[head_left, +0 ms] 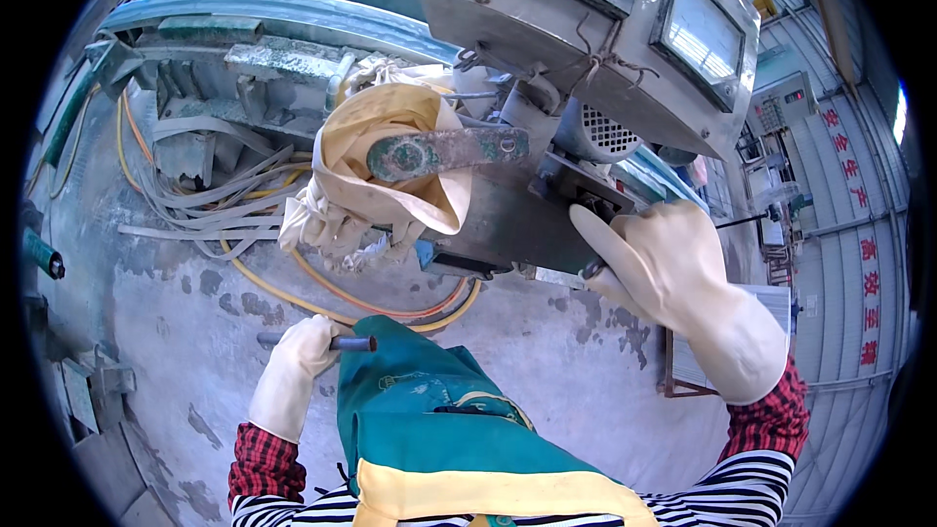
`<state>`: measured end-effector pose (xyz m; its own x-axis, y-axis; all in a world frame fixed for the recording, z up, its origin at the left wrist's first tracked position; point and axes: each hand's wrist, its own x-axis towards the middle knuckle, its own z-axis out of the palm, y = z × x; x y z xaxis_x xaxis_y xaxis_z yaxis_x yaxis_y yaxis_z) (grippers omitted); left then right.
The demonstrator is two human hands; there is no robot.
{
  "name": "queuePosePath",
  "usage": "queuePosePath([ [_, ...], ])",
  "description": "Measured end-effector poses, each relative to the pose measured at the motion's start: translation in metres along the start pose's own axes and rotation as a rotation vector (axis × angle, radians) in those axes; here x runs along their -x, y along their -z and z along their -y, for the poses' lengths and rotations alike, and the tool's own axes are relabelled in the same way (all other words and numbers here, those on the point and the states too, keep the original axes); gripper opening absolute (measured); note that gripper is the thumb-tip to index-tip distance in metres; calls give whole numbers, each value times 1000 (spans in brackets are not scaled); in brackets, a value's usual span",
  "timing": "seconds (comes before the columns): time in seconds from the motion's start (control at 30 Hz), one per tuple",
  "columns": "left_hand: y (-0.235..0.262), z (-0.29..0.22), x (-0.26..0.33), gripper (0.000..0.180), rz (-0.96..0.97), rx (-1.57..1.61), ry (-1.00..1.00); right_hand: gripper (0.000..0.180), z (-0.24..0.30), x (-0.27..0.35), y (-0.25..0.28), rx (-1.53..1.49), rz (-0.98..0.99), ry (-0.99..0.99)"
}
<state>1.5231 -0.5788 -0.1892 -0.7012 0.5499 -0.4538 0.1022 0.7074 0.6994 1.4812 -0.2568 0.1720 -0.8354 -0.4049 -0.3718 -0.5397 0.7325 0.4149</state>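
Observation:
My left hand (pixel 305 363), in a cream rubber glove, is closed round a short dark-grey rod (pixel 353 343) beside my green apron (pixel 439 429). Up and to the right, my gloved right hand (pixel 673 263) is at the lower part of the grey machine, its fingers curled. A small dark round end (pixel 592 268) pokes out by its fingertips; the rest of what it grips is hidden. Just beyond that hand sits a dark metal bracket (pixel 586 185) under a motor with a grille (pixel 603 132).
A cream cloth bag (pixel 337 161) hangs ahead, with a worn green metal arm (pixel 449 153) across it. Overhead juts a metal control box (pixel 547 24) with two windows. Flat grey hoses (pixel 210 200) and a yellow hose (pixel 259 283) lie on the stained floor. Machine rails (pixel 283 5) run behind.

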Motion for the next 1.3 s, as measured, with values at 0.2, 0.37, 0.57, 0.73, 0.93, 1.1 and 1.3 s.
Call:
queuePosePath([
  [0.2,-27,5,-2,39,-88,35,-102,34,-25,11,-37,-650,-521,-406],
  [0.37,-37,4,2,33,-90,79,-114,41,-22,33,-71,-1457,-593,-673],
  [0.57,-27,-5,17,30,-100,88,-65,35,-34,64,-93,-1323,-639,-614],
  [0.73,-32,14,13,33,-25,-25,1,36,-40,48,-8,40,-613,158],
  [0.93,-15,-16,13,27,-78,27,-41,52,-56,5,-17,185,-9,386],
  [1.1,-49,2,1,25,-113,131,-78,55,-60,6,-36,203,-169,370],
  [1.3,-58,11,1,24,-49,94,-27,39,1,25,-83,-597,-690,-237],
])
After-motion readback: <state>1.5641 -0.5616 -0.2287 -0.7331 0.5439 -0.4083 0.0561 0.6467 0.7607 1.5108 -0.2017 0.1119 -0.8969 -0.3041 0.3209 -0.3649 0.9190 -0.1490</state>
